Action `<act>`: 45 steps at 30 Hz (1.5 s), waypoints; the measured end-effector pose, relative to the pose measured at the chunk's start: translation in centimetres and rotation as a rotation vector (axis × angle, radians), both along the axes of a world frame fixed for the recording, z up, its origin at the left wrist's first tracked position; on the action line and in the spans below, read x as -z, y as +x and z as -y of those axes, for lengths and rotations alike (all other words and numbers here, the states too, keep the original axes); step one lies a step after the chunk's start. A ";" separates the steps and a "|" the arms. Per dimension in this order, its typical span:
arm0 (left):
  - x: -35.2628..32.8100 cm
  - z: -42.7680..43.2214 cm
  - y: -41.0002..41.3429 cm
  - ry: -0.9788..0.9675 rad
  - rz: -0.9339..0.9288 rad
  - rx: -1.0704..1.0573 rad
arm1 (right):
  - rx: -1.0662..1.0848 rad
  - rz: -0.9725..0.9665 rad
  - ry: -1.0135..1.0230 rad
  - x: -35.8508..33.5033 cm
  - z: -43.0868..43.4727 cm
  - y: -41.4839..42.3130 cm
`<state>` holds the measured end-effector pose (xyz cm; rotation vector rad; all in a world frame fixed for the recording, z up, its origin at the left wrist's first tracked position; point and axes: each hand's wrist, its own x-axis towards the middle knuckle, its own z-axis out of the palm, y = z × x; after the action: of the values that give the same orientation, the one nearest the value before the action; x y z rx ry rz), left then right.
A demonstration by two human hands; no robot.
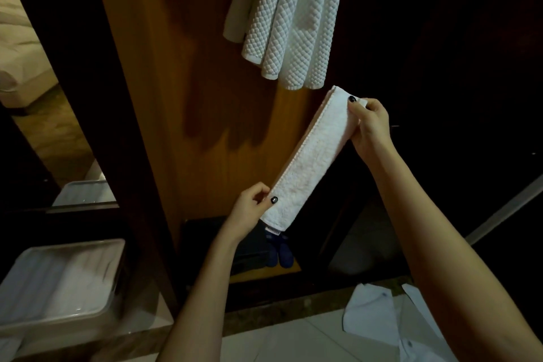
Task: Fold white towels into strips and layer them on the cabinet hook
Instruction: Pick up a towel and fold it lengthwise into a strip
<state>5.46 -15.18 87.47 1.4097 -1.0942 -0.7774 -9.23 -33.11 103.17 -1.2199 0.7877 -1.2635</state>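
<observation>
From your head camera, much of the scene sits in deep shadow. The space to the right of the wooden cabinet panel (164, 97) is almost black, and nothing inside it can be made out. The hanging towels (293, 17), white with a diamond weave, run off the top edge, so whatever they hang from is cut off. Low in the cabinet, just under the strip you hold, something dark blue (280, 250) shows, too dim to tell what it is. At the lower left a pale plastic bin (58, 282) is blurred, and its contents read only as white folds. A white garment (379, 317) lies on the floor at the bottom right, partly behind your right forearm.

The folded white towel (311, 156) is a long narrow strip, held in the air on a slant in front of the panel and just below the hanging towels without touching them. Your left hand (249, 209) pinches its lower end, thumb on the front face and fingers hidden behind. Your right hand (370, 126) pinches the upper end the same way, thumb on top, with a small corner of cloth poking out past the thumb. The strip runs taut between the two hands.
</observation>
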 end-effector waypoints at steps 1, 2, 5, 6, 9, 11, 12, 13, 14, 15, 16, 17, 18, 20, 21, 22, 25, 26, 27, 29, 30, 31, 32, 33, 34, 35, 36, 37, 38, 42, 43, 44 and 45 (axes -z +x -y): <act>0.1 -0.2 0.1 -0.006 -0.018 0.001 | 0.061 -0.056 -0.047 0.2 0.2 -0.3; 0.1 -0.4 0.2 -0.006 -0.038 0.016 | 0.131 -0.146 -0.120 0.5 0.4 -0.5; -0.6 -1.0 1.1 -0.011 -0.120 0.094 | 0.245 -0.397 -0.338 1.3 0.9 -1.6; -1.1 -1.0 1.5 -0.025 -0.168 0.099 | 0.256 -0.427 -0.370 1.4 1.0 -2.0; -2.5 -1.0 3.5 -0.023 -0.228 0.067 | 0.264 -0.422 -0.366 1.5 1.2 -3.1; -3.5 -1.2 5.2 0.056 -0.144 0.087 | 0.191 -0.416 -0.363 1.5 1.3 -4.0; -4.1 -1.2 5.9 0.107 -0.115 0.117 | 0.117 -0.418 -0.375 1.4 1.3 -4.5; -4.6 -1.2 6.6 0.148 -0.082 0.147 | 0.036 -0.426 -0.394 1.4 1.2 -4.9; -5.2 -1.2 7.2 0.171 -0.038 0.166 | -0.033 -0.437 -0.412 1.3 1.2 -5.3; -5.7 -1.1 7.7 0.176 0.015 0.175 | -0.080 -0.442 -0.418 1.2 1.1 -5.4; -6.2 -1.0 8.1 0.169 0.056 0.180 | -0.105 -0.433 -0.405 1.2 0.9 -5.5; -6.7 -0.8 8.4 0.155 0.080 0.184 | -0.115 -0.414 -0.376 1.1 0.9 -5.4; -7.4 -0.7 8.6 0.143 0.092 0.187 | -0.116 -0.396 -0.341 1.0 0.9 -5.2; -8.9 -0.4 9.2 0.130 0.120 0.192 | -0.116 -0.378 -0.277 0.7 1.2 -4.8; -9.7 -0.4 9.5 0.129 0.144 0.189 | -0.126 -0.363 -0.252 0.4 1.4 -4.6; -10.7 -0.4 9.9 0.130 0.172 0.187 | -0.140 -0.345 -0.232 0.1 1.6 -4.4; -14.1 -0.1 11.4 0.102 0.253 0.167 | -0.156 -0.278 -0.214 -1.8 2.1 -3.6; -15.4 0.1 12.0 0.064 0.269 0.142 | -0.144 -0.250 -0.215 -2.6 2.2 -3.2; -16.8 0.4 12.7 0.017 0.281 0.116 | -0.130 -0.220 -0.220 -3.5 2.4 -2.7; -19.9 1.0 14.1 -0.075 0.294 0.074 | -0.125 -0.194 -0.260 -5.2 2.7 -1.9; -21.6 1.3 14.8 -0.111 0.312 0.058 | -0.136 -0.199 -0.284 -6.2 2.9 -1.5; -23.4 1.6 15.3 -0.138 0.343 0.053 | -0.146 -0.202 -0.299 -7.1 3.1 -1.1; -25.1 1.8 15.7 -0.158 0.374 0.060 | -0.151 -0.195 -0.305 -8.2 3.3 -0.7; -26.8 2.0 16.1 -0.173 0.402 0.072 | -0.151 -0.178 -0.310 -9.2 3.6 -0.3; -28.5 2.3 16.5 -0.178 0.442 0.083 | -0.151 -0.157 -0.316 -10.3 4.0 0.1; -30.1 2.6 16.9 -0.176 0.491 0.086 | -0.150 -0.140 -0.324 -11.4 4.4 0.6; -31.5 3.0 17.3 -0.178 0.533 0.081 | -0.154 -0.127 -0.334 -12.6 4.9 0.9; -33.0 3.4 17.8 -0.187 0.558 0.068 | -0.166 -0.109 -0.344 -13.8 5.4 1.3; -34.3 3.9 18.4 -0.199 0.563 0.052 | -0.183 -0.087 -0.351 -15.1 5.9 1.7; -39.1 6.0 20.0 -0.201 0.486 0.080 | -0.239 -0.012 -0.356 -20.5 8.6 2.8; -40.2 6.7 20.1 -0.213 0.447 0.091 | -0.261 0.004 -0.351 -21.8 9.4 3.0; -41.2 7.4 20.2 -0.242 0.407 0.089 | -0.284 0.023 -0.346 -23.1 10.1 3.2; -42.4 8.3 20.3 -0.284 0.375 0.073 | -0.302 0.040 -0.345 -24.4 10.9 3.4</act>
<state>25.73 -23.44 129.83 1.3052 -1.4882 -0.3927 -5.81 -43.98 127.57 -1.5206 0.3437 -1.1968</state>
